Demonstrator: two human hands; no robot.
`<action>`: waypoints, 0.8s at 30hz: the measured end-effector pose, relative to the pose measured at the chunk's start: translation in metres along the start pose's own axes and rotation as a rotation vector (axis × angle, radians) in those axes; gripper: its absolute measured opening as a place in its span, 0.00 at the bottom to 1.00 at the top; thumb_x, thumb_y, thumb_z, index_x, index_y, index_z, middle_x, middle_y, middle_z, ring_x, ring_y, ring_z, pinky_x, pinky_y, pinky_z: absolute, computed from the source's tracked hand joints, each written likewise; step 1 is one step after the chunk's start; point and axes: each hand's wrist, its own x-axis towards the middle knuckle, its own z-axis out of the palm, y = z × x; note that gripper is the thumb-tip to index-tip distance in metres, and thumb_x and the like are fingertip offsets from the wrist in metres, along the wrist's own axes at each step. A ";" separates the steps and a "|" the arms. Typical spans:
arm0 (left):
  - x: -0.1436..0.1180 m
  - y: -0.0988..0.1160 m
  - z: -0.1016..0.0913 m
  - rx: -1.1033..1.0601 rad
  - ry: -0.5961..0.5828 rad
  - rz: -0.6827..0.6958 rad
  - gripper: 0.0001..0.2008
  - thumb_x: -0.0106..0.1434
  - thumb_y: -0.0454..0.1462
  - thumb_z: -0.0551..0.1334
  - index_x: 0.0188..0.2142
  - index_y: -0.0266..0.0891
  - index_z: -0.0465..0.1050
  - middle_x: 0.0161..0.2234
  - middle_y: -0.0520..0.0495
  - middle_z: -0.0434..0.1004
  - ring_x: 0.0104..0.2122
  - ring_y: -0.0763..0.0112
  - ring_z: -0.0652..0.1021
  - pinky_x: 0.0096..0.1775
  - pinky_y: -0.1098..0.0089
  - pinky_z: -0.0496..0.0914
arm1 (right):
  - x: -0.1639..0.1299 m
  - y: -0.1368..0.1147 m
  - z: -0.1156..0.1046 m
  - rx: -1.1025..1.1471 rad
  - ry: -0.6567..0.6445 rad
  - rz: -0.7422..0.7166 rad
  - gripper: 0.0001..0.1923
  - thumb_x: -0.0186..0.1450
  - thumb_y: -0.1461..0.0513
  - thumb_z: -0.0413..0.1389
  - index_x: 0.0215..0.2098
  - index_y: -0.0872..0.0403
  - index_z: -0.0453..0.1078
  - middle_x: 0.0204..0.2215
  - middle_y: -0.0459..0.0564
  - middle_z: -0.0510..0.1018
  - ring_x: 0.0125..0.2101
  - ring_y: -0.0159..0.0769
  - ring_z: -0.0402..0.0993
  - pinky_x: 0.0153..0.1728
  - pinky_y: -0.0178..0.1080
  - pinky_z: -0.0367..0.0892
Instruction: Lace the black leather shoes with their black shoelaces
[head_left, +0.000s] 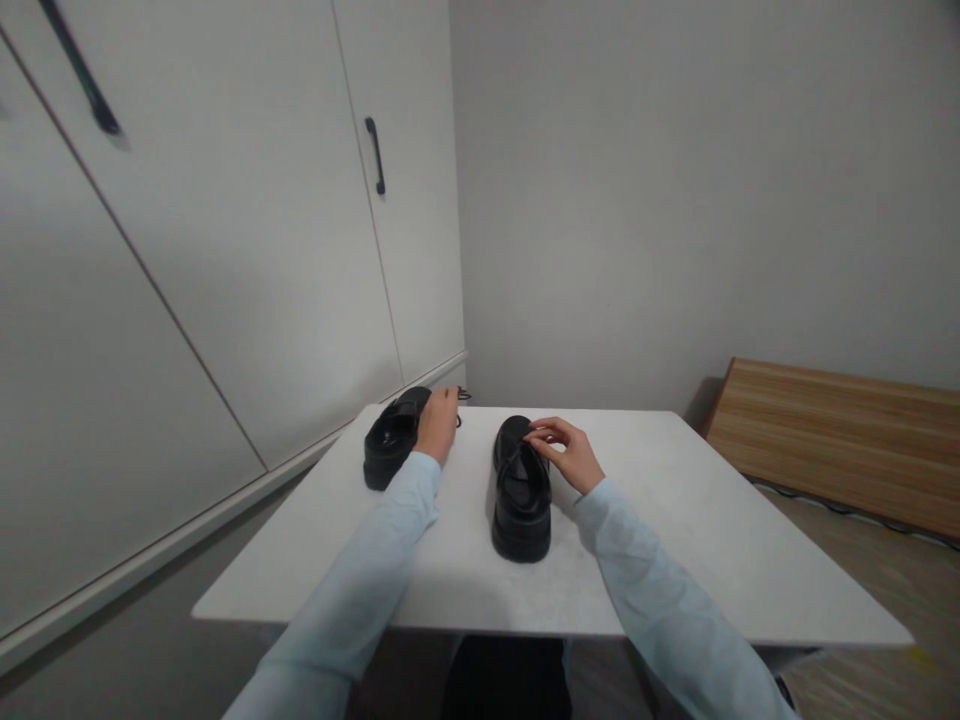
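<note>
Black and chunky-soled, 2 shoes sit on the white table (675, 520), well apart from each other. The nearer shoe (520, 490) stands upright in the middle of the table, its toe pointing away from the person. The right hand (570, 452) rests beside its far end, fingers curled and pinching lightly at what looks like a lace or strap on the upper, as if to pick at it. The other shoe (391, 436) lies near the table's far left corner, angled toward the cupboards. The left hand (437, 424) is laid against its right side, fingers pressed together and reaching forward, which seems to steady it; a dark bit of lace shows just past the fingertips. Both arms wear pale blue sleeves. White cupboard doors (225, 250) stand to the left, and a wooden board (840, 430) lies low on the right.
</note>
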 end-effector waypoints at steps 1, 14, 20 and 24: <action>-0.001 -0.001 0.003 0.045 -0.009 -0.003 0.16 0.61 0.25 0.51 0.46 0.32 0.68 0.43 0.37 0.71 0.47 0.63 0.71 0.48 0.64 0.66 | 0.000 0.001 0.000 -0.005 -0.002 0.002 0.12 0.57 0.58 0.59 0.39 0.54 0.69 0.33 0.53 0.81 0.36 0.40 0.77 0.41 0.44 0.68; -0.016 -0.021 0.036 0.440 -0.198 0.021 0.16 0.65 0.26 0.44 0.48 0.27 0.65 0.46 0.31 0.68 0.46 0.58 0.70 0.42 0.68 0.68 | 0.000 0.003 -0.002 -0.028 -0.021 0.002 0.11 0.58 0.58 0.59 0.37 0.54 0.70 0.33 0.53 0.81 0.36 0.41 0.77 0.39 0.44 0.68; -0.022 -0.019 0.035 0.431 -0.238 -0.030 0.17 0.65 0.26 0.44 0.50 0.26 0.64 0.47 0.29 0.67 0.47 0.58 0.70 0.44 0.66 0.67 | 0.000 0.000 -0.002 -0.037 -0.023 -0.001 0.11 0.57 0.58 0.59 0.37 0.54 0.71 0.33 0.53 0.81 0.35 0.39 0.76 0.37 0.42 0.67; -0.021 -0.011 0.026 0.413 -0.318 -0.051 0.18 0.63 0.24 0.45 0.48 0.28 0.66 0.45 0.30 0.71 0.45 0.61 0.72 0.46 0.65 0.66 | 0.000 0.000 -0.003 -0.070 -0.045 -0.034 0.11 0.57 0.58 0.59 0.36 0.54 0.73 0.33 0.52 0.80 0.34 0.37 0.74 0.35 0.40 0.67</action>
